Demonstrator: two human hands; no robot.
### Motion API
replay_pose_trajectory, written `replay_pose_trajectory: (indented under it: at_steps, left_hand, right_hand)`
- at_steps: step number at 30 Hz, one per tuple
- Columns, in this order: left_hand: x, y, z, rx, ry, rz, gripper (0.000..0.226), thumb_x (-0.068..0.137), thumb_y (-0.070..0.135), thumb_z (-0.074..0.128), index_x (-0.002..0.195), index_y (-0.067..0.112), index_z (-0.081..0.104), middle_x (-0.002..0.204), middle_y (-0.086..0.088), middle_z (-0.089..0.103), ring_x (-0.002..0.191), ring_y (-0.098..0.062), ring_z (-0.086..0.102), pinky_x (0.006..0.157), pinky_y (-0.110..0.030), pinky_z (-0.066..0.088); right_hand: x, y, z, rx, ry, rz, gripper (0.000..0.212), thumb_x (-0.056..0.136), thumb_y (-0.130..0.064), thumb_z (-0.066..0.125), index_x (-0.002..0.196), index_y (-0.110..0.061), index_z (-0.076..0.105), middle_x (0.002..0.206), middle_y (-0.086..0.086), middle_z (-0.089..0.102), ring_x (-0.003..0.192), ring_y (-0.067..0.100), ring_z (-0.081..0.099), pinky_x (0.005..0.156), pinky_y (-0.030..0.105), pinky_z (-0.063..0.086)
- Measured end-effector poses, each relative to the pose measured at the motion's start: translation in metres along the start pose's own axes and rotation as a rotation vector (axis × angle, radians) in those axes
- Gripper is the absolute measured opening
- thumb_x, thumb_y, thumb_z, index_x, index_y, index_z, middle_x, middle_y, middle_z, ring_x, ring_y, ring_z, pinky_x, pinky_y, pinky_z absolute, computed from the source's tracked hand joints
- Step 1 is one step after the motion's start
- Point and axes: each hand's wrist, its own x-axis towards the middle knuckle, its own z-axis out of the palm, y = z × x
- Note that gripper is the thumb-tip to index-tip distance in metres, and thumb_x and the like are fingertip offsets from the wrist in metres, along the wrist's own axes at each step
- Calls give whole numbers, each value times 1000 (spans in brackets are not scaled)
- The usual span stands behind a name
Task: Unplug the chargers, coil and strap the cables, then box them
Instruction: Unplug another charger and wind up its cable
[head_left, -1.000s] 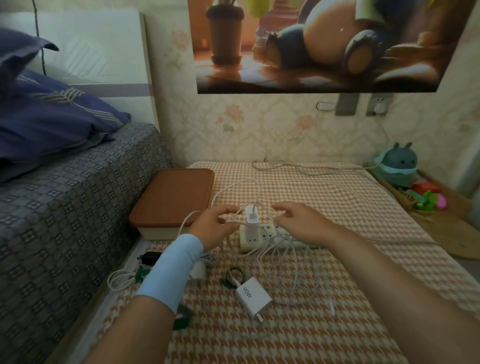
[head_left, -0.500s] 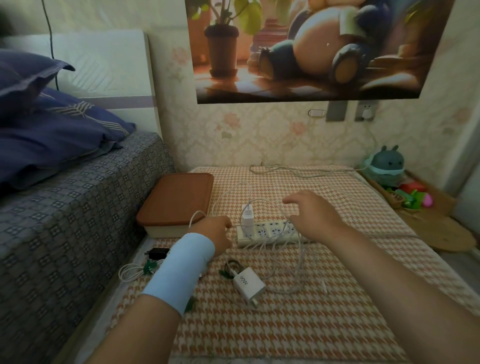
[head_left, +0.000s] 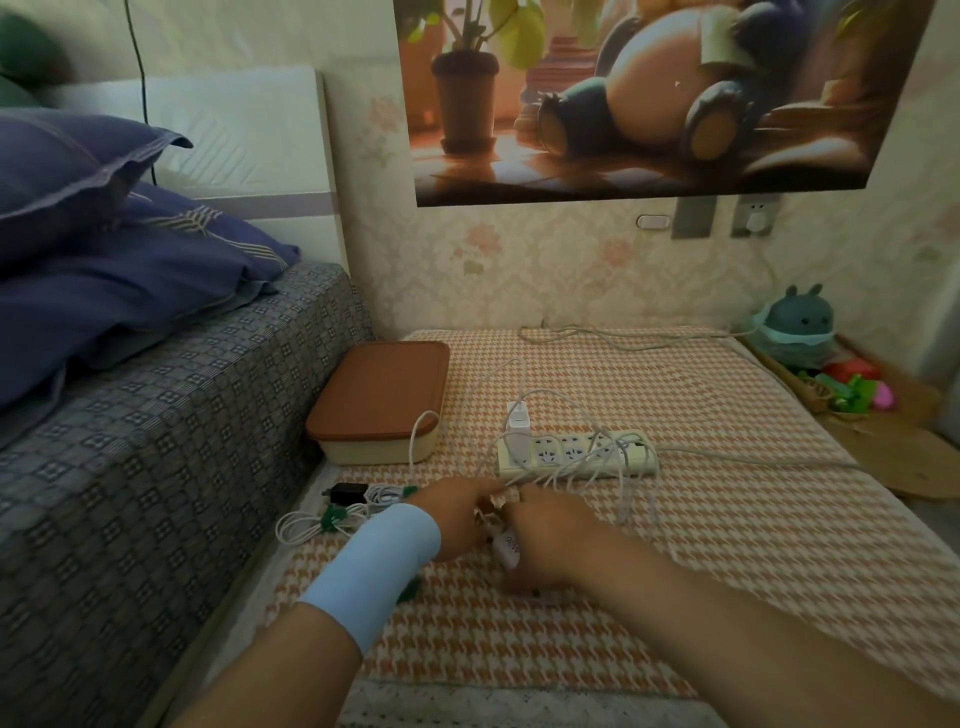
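The loose cable (head_left: 627, 499) lies in loops across the strip (head_left: 576, 460) at mid-frame, where a small charger (head_left: 518, 423) sits plugged in. We judge that drawing the cable in could snag it on that charger, drag the strip along, or knot the loops. Our left hand (head_left: 457, 514) and right hand (head_left: 550, 540) meet at lower centre, fingers curled. The left pinches the cable, and the right closes over the white charger (head_left: 506, 548) between them on the mat (head_left: 727, 545).
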Motion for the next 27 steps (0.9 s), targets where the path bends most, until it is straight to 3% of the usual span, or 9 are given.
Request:
replay_pose_trajectory:
  at_steps: [4, 7, 9, 12, 14, 17, 20, 24, 27]
  left_hand:
    - [-3, 2, 4, 107, -16, 89, 51, 92, 6, 55, 138, 29, 54, 139, -2, 57, 125, -28, 53, 104, -41, 44]
    - [-2, -1, 3, 203, 13, 40, 44, 92, 35, 59, 136, 36, 53, 130, 1, 63, 119, -28, 56, 103, -42, 42]
    - [-4, -1, -5, 207, 103, 2, 42, 92, 47, 57, 133, 37, 55, 123, 8, 67, 113, -22, 59, 105, -40, 41]
    - [-5, 7, -24, 297, 378, -9, 22, 95, 44, 53, 107, 34, 68, 96, 9, 72, 87, -15, 64, 100, -38, 42]
    - [-3, 14, -37, 458, 564, -35, 25, 97, 40, 48, 97, 30, 70, 82, 7, 70, 73, -17, 61, 87, -34, 39]
    - [0, 23, -51, 454, 594, -100, 26, 97, 38, 47, 98, 29, 71, 85, 5, 72, 89, -23, 63, 84, -35, 36]
    - [6, 35, -56, 439, 587, -105, 30, 99, 44, 45, 96, 30, 71, 89, 5, 72, 116, -26, 56, 92, -39, 32]
    - [20, 71, -55, 402, 742, 96, 29, 98, 51, 46, 88, 34, 68, 86, 11, 69, 100, -20, 56, 98, -40, 27]
    - [34, 102, -45, 380, 669, 200, 23, 97, 49, 50, 98, 38, 70, 94, 15, 71, 107, -17, 52, 115, -51, 14]
  right_hand:
    - [1, 3, -1, 195, -62, -30, 19, 94, -32, 59, 101, -14, 60, 93, 8, 56, 73, 25, 52, 62, 37, 43]
    - [-5, 23, -15, 339, -8, -33, 30, 94, -35, 62, 120, -21, 60, 114, 5, 48, 89, 26, 57, 74, 39, 50]
    - [-11, 40, -28, 404, 83, -7, 38, 90, -29, 69, 127, -27, 58, 122, 1, 38, 97, 23, 54, 79, 34, 47]
    - [-25, 61, -44, 459, 300, -5, 33, 81, -24, 75, 107, -34, 57, 114, -6, 38, 93, 15, 51, 71, 27, 42]
    - [-35, 74, -52, 435, 444, 0, 33, 77, -25, 76, 100, -34, 53, 109, -9, 40, 86, 14, 53, 61, 25, 40]
    - [-50, 94, -60, 424, 576, 67, 29, 77, -35, 75, 98, -38, 56, 104, -13, 45, 79, 11, 56, 59, 27, 43]
    - [-61, 119, -55, 467, 572, 207, 15, 83, -44, 71, 87, -37, 57, 97, -13, 53, 81, 10, 56, 64, 30, 43]
    - [-74, 151, -34, 504, 462, 406, 18, 88, -41, 67, 84, -29, 55, 94, -8, 54, 82, 14, 54, 65, 32, 44]
    - [-84, 176, -17, 510, 291, 533, 24, 90, -40, 71, 93, -23, 54, 96, 0, 56, 80, 18, 56, 65, 34, 48]
